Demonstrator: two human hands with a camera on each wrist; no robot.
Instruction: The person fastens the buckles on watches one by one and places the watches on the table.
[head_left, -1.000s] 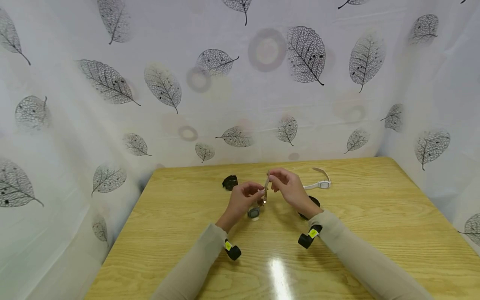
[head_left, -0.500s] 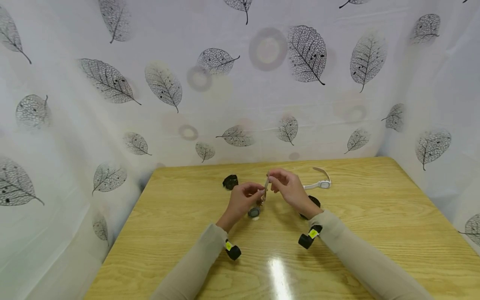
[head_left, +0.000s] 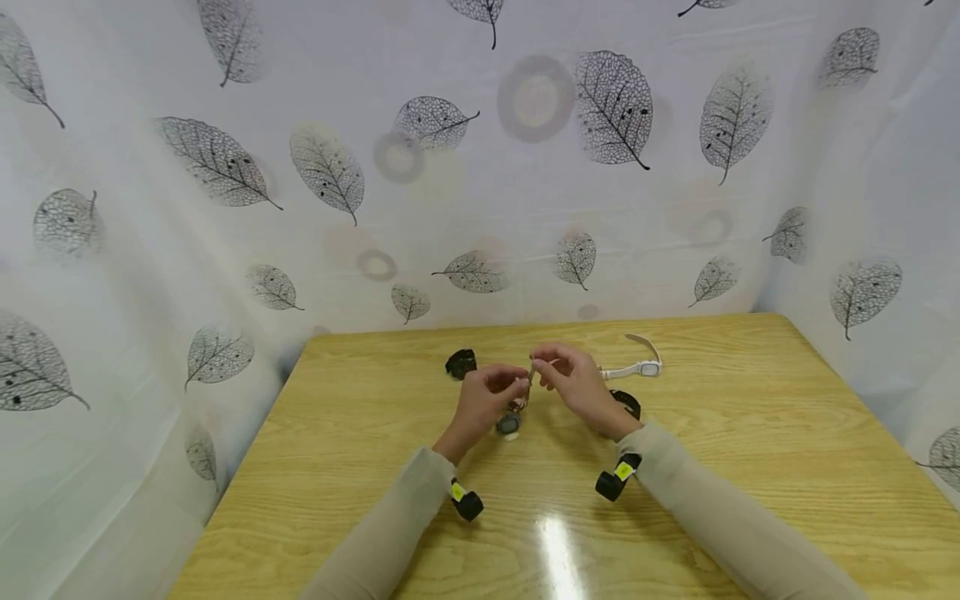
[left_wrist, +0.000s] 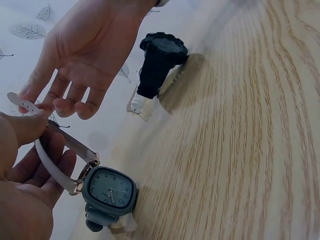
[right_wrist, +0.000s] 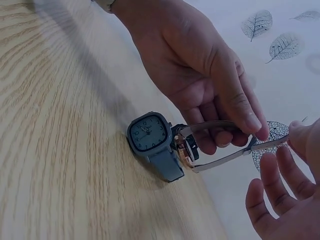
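A wristwatch with a pale strap (right_wrist: pixel 220 162) and a rose-gold case (right_wrist: pixel 183 150) is held up off the table, its strap closed into a loop. My left hand (head_left: pixel 482 407) pinches the strap close to the buckle (right_wrist: pixel 247 150). With thumb and index finger my right hand (head_left: pixel 583 388) grips the strap's free end, where holes show in the left wrist view; its other fingers are loosely bent. Just below the loop, a grey watch with a squarish face (left_wrist: pixel 111 190) stands on the table. The rose-gold watch's dial is mostly hidden.
A black watch (head_left: pixel 461 364) lies beyond my left hand. Another black watch (head_left: pixel 627 404) is partly covered by my right wrist. Behind it lies a white watch (head_left: pixel 648 368) with its strap spread. A leaf-print curtain (head_left: pixel 480 167) surrounds the wooden table (head_left: pixel 360 500).
My right hand has shifted slightly left and down with the strap end, uncovering more of the black watch by its wrist. My left hand has hardly moved.
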